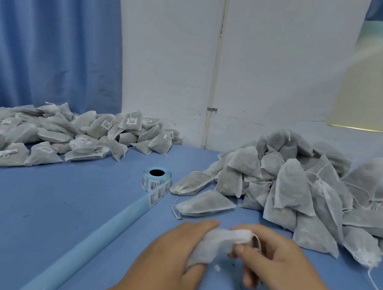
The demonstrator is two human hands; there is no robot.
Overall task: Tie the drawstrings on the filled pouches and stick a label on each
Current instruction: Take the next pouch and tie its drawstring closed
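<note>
1. Pouch (213, 243): held low over the table (21, 217), near its front edge; filling hidden.
2. Left hand (175, 251): fingers wrapped round its body. Right hand (275, 257): fingers pinching its neck.
3. Risk: a slack pinch could open the neck and spill the filling.
4. Beyond: label roll (156, 180); labelled pile (47, 136) left, unlabelled pile (304, 189) right.
</note>
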